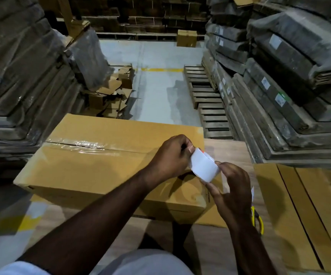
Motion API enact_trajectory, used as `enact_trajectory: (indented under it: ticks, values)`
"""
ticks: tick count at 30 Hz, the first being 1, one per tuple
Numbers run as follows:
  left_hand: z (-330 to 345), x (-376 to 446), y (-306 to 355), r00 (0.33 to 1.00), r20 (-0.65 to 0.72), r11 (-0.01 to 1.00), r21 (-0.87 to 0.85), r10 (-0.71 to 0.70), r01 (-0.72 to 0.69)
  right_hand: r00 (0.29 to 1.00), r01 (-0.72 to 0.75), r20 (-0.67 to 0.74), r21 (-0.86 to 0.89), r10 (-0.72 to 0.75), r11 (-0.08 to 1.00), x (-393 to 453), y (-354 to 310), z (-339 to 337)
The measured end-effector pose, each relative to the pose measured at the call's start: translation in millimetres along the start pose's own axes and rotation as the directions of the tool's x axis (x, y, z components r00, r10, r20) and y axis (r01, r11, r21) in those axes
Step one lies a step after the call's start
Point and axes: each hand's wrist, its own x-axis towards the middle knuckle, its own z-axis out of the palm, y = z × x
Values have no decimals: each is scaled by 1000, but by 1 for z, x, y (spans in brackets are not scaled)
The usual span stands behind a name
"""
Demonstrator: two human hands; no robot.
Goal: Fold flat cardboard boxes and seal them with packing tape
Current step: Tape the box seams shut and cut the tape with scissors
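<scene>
The box (105, 155) lies folded shut on the wooden table (230, 153), its top seam partly covered by clear tape (85, 145) that runs from the box's left edge toward its middle and stops short of the right end. Over the box's near right corner both hands work a tape roll (203, 167), which looks white here. The left hand (172, 155) curls round the roll's upper edge, thumb pressed on its face, likely steadying it. The right hand (230, 191) pinches the roll's lower edge with thumb and fingertips; this looks like picking for the loose tape end, so a fresh strip can be pulled across the untaped stretch of seam. The hands sit close together, both clamped on the roll, held just above the box so the strip can go straight down.

Right of the box, a yellow-handled tool (257, 219), perhaps a cutter, rests on the table within reach of the right hand. Further right lie flat cardboard sheets (299, 205), presumably waiting to be folded.
</scene>
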Motion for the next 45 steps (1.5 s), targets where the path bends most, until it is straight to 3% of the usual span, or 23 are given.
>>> enact_trajectory:
  ticks: [2,5,9,13,22,25,29,32,36,39,45]
  values:
    - [-7,-1,-2,1000,23,1000,-19,13,-12,999,21,28,-139,-18,990,5,-3,-2]
    - [-17,1,-7,999,43,995,-101,8,-4,999,33,23,-182,-30,983,10,-6,-3]
    - [-28,5,-4,999,36,956,-291,-30,39,1000,-31,-9,-160,30,987,12,-16,1]
    - [-38,4,-2,990,120,857,-499,-76,126,993,-110,-48,-59,107,992,10,-30,5]
    - [-36,4,-14,917,372,788,-516,-146,335,986,-165,70,292,151,942,29,-38,-4]
    - [-34,8,-15,911,367,822,-450,-186,349,990,-120,87,166,107,979,41,-39,-11]
    - [-34,18,-16,943,288,910,-321,-168,261,992,-67,102,-57,72,996,39,-35,-10]
    - [-31,21,-22,956,244,930,-286,-161,230,985,-138,86,-128,150,982,31,-35,-8]
    - [-30,26,-18,959,253,952,-236,-131,193,927,-361,162,131,340,923,20,-49,-6]
    - [-36,35,-2,943,323,951,-259,-83,172,865,-502,254,387,434,774,13,-60,2]
    - [-37,74,8,969,247,996,-77,-25,45,822,-537,168,549,544,640,23,-70,9]
